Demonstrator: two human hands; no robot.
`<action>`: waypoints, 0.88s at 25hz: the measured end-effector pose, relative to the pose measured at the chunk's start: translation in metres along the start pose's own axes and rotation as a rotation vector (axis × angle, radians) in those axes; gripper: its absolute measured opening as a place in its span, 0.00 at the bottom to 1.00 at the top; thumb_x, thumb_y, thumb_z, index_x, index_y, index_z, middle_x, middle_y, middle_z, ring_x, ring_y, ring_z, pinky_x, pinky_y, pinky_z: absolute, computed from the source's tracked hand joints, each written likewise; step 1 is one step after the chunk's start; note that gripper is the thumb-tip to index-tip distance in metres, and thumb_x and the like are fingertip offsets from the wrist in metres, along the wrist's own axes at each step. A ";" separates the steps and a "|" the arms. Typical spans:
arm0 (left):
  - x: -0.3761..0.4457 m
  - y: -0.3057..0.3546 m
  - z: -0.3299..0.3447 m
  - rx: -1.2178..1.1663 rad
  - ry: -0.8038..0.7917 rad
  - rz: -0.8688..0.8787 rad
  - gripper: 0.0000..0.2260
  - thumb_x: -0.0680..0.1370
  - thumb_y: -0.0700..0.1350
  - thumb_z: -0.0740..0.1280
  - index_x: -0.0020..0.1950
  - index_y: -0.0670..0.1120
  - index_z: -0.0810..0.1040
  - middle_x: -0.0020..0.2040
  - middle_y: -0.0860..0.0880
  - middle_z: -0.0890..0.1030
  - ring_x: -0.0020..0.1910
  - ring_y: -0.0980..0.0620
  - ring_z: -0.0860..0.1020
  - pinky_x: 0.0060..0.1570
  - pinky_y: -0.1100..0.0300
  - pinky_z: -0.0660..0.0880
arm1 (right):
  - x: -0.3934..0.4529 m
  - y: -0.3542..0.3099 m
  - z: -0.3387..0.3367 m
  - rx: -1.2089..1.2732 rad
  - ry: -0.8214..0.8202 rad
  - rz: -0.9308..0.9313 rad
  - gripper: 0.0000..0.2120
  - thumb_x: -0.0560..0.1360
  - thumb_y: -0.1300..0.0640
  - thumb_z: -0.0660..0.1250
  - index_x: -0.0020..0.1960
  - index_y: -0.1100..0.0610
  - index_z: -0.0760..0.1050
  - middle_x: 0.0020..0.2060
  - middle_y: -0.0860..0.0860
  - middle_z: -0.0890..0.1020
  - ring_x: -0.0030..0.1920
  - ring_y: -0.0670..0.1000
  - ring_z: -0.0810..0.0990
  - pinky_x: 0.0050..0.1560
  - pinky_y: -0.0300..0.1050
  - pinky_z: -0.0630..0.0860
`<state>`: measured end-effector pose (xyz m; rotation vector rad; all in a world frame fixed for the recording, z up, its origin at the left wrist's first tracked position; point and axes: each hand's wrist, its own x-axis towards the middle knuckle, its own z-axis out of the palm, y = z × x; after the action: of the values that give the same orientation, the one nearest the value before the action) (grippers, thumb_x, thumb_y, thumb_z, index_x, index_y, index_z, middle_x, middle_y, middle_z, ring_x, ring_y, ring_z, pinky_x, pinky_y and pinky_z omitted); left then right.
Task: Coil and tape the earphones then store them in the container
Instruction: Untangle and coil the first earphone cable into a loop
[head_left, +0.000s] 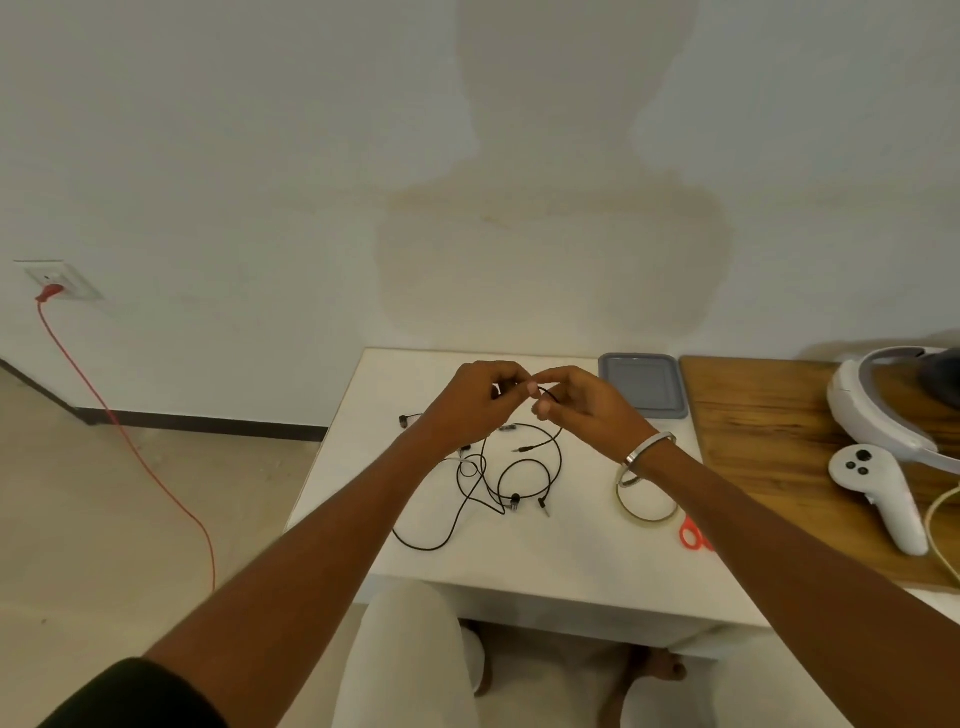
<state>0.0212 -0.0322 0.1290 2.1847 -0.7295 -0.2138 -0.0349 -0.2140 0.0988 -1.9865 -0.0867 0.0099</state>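
Head view, looking down at a white table (363, 499) w/ both arms stretched forward. Left hand (467, 400) and right hand (582, 405) meet above the table's far half, fingertips nearly touching. Both pinch narrow on a short stretch of black earphone cord (548, 391) held between them. The rest of the cord (524, 467) trails down and lies loose on the table in several uneven loops, plug and earbuds scattered among them. A second, lighter cord seems mixed in at the left, but it's hard to tell.

Grey container (641, 383) sits at the far edge, just right of the hands. Tape roll (647, 499) lies under the right wrist; red scissors (693, 535) just beside it, mostly covered by the forearm.

Likely step: starting the coil. To do it well, keep one end pinned in the left hand and lay even loops w/ the right. Shake knots out of the slack before winding, and keep loops small enough for the container.

Hard to see: which end of the cord is held, since fingers cover it. Whether the container is open or lidded can't be told. A game controller (878, 493) and white headset (883, 410) sit on a wooden board at right, the headset cut off by the frame.
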 end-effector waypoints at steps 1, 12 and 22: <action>0.000 0.003 0.000 0.000 -0.002 0.008 0.08 0.80 0.48 0.65 0.48 0.47 0.82 0.33 0.53 0.79 0.26 0.61 0.71 0.30 0.72 0.65 | 0.001 -0.005 0.001 -0.032 0.003 -0.017 0.11 0.76 0.53 0.66 0.57 0.52 0.74 0.39 0.48 0.83 0.41 0.42 0.82 0.45 0.34 0.76; -0.005 -0.010 -0.010 -0.048 -0.070 -0.113 0.13 0.79 0.54 0.64 0.42 0.49 0.82 0.32 0.41 0.73 0.30 0.50 0.73 0.33 0.65 0.76 | 0.001 0.002 -0.016 -0.060 0.286 -0.097 0.09 0.79 0.56 0.60 0.46 0.55 0.78 0.26 0.54 0.78 0.30 0.57 0.77 0.36 0.45 0.74; -0.007 -0.010 -0.006 0.014 -0.055 -0.091 0.09 0.80 0.48 0.65 0.46 0.49 0.83 0.26 0.56 0.73 0.27 0.58 0.69 0.31 0.69 0.66 | -0.004 0.028 -0.007 -0.319 0.062 0.098 0.16 0.75 0.52 0.66 0.62 0.53 0.71 0.53 0.50 0.79 0.56 0.49 0.78 0.56 0.45 0.74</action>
<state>0.0221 -0.0193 0.1249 2.2346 -0.6647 -0.3175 -0.0366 -0.2314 0.0762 -2.3064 0.0531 -0.0024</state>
